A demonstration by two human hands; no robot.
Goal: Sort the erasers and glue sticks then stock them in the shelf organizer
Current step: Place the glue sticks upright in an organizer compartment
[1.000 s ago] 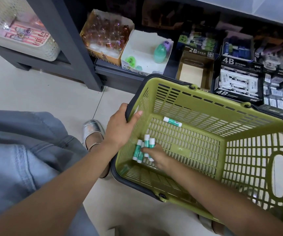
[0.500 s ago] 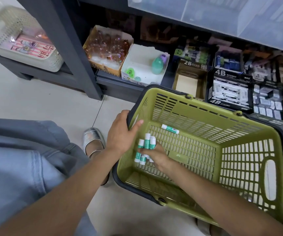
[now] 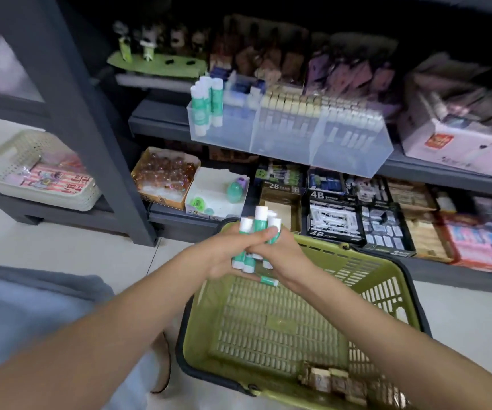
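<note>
Both hands (image 3: pixel 247 250) grip four glue sticks (image 3: pixel 259 224).

A stationery shop: dark shelves (image 3: pixel 162 125) crowded with retail display boxes of erasers marked 2B and 4B (image 3: pixel 332 216), a clear shelf organizer (image 3: pixel 286 140) of glue sticks, and a green shopping basket (image 3: pixel 292 329) on the tiled floor (image 3: pixel 61 250).

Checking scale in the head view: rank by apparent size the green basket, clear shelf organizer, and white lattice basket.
1. green basket, though nearest the camera
2. clear shelf organizer
3. white lattice basket, partly cut off
</note>
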